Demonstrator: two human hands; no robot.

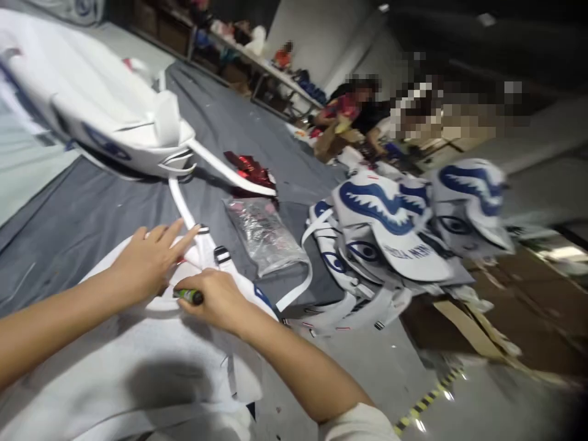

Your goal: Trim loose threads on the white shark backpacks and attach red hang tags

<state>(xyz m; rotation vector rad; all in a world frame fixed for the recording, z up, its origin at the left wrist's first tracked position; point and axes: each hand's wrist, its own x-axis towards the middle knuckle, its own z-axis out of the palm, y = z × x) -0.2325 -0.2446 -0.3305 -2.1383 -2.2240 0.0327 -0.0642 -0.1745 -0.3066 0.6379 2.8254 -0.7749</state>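
My left hand (147, 260) lies flat, fingers spread, on a white backpack (151, 361) that rests on the grey table (68, 220) in front of me. My right hand (215, 300) is closed around a small green lighter (188, 296), held against the bag just below a white strap with black buckles (212, 248). The strap runs up from the bag towards another white backpack (101, 110) lying at the upper left.
A clear plastic packet (264, 233) and a red shiny bundle (250, 168) lie on the table beyond my hands. A heap of white bags with blue shark prints (395, 233) sits at the right table edge. People sit on the floor by cardboard boxes (358, 122) further back.
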